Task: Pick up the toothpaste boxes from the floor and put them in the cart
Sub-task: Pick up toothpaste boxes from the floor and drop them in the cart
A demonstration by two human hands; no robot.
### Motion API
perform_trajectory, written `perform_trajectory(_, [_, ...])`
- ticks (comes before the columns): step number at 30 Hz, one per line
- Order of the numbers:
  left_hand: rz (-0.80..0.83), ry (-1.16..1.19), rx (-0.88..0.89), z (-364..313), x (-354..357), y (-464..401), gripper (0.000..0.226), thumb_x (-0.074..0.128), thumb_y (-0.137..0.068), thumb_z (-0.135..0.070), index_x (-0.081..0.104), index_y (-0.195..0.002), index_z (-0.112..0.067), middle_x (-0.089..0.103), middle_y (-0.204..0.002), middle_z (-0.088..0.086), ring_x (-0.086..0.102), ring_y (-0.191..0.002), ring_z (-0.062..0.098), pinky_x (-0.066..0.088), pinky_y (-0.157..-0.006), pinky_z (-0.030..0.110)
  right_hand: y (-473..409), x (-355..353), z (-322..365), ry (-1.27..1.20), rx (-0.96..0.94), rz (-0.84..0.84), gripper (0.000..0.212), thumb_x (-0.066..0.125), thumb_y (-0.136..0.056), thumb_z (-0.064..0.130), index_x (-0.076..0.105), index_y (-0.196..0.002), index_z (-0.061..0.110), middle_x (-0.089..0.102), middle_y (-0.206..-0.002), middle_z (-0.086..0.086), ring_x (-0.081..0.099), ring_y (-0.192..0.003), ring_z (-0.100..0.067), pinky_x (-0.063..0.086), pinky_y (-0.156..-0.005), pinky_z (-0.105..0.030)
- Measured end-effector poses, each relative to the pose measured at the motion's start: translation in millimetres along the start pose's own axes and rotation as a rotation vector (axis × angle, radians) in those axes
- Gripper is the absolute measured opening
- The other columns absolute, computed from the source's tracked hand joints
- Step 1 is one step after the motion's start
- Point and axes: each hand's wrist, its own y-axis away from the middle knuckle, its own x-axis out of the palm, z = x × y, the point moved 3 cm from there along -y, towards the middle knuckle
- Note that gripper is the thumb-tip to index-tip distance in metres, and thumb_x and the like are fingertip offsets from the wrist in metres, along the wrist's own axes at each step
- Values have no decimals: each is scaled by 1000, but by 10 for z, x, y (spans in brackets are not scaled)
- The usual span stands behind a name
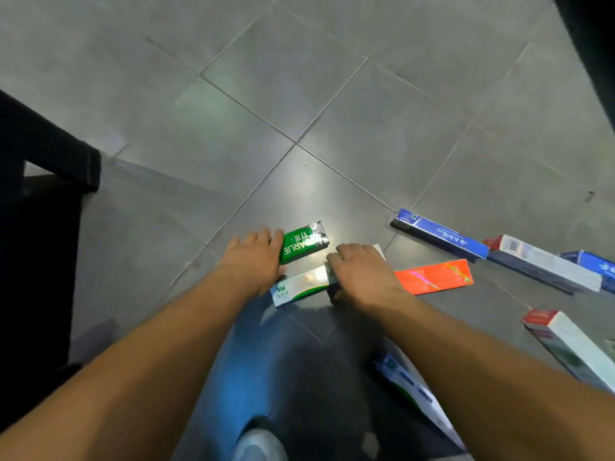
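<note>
Several toothpaste boxes lie on the grey tiled floor. My left hand (254, 257) rests on the left end of a green box (304, 245), fingers curled over it. My right hand (361, 274) covers the right end of a white-and-green box (301, 287), fingers bent over its far edge. Both boxes still touch the floor. An orange box (434, 277) lies just right of my right hand. Further right are a blue box (439, 236), a white box with a red end (545, 262) and another blue box (595, 264). The cart is not clearly visible.
A white box with a red end (572, 347) lies at the right edge, and a white-and-blue box (416, 397) under my right forearm. A dark black object (43, 201) fills the left side. My jeans-clad leg (266, 377) and shoe (259, 444) are below.
</note>
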Motion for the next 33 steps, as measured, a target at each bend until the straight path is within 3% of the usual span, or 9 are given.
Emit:
perform_trajectory(3, [-2, -2, -21, -1, 191, -217, 71, 55, -93, -39, 20, -148, -12, 44, -136, 10, 47, -121, 29, 45, -91, 45, -153, 215, -6, 42, -39, -7, 29, 50, -90, 19, 54, -119, 12, 59, -114, -11, 54, -106, -34, 36, -90, -42])
perform_trajectory(6, [-72, -3, -58, -27, 212, -300, 42, 55, -91, -22, 38, -129, -12, 50, -125, 9, 52, -111, 28, 48, -79, 42, -220, 309, 25, 56, -57, -36, 27, 46, -90, 11, 56, -116, 11, 62, -110, -12, 57, -101, -34, 40, -83, -41])
perform_trajectory(10, [-49, 123, -131, 11, 10, -96, 38, 60, -90, -22, 40, -119, -10, 52, -121, 11, 54, -110, 31, 47, -80, 44, -42, 100, 87, 48, -27, 16, 24, 46, -92, 10, 53, -115, 10, 61, -111, -13, 57, -102, -34, 41, -83, -41])
perform_trajectory(15, [-65, 149, -206, 142, -778, 713, 33, 56, -92, -18, 40, -119, -7, 53, -122, 16, 56, -111, 35, 48, -87, 46, 709, -716, 97, -38, 82, 51, 23, 52, -93, 14, 50, -115, 10, 61, -113, -12, 59, -102, -34, 42, -76, -38])
perform_trajectory(22, [-3, 336, -257, -59, -2921, 2458, 48, 63, -92, -34, 38, -121, -6, 53, -124, 17, 56, -113, 37, 45, -86, 43, 2311, -2761, -140, -298, 345, 45, 29, 64, -90, 31, 51, -108, 12, 63, -111, -12, 62, -101, -33, 41, -71, -33])
perform_trajectory(27, [-103, 284, -168, -414, -4839, 3671, 49, 60, -93, -43, 38, -119, -8, 54, -125, 15, 57, -113, 35, 38, -77, 36, 3448, -4587, -311, -430, 476, -11, 45, 75, -78, 49, 46, -91, 18, 64, -96, -7, 62, -87, -30, 41, -64, -32])
perform_trajectory(33, [-221, 284, -37, -830, -6471, 4663, 57, 63, -88, -48, 39, -121, -8, 56, -123, 15, 59, -109, 35, 47, -85, 38, 4637, -6090, -430, -554, 587, -124, 56, 74, -68, 64, 61, -97, 18, 66, -92, -5, 64, -84, -26, 53, -69, -34])
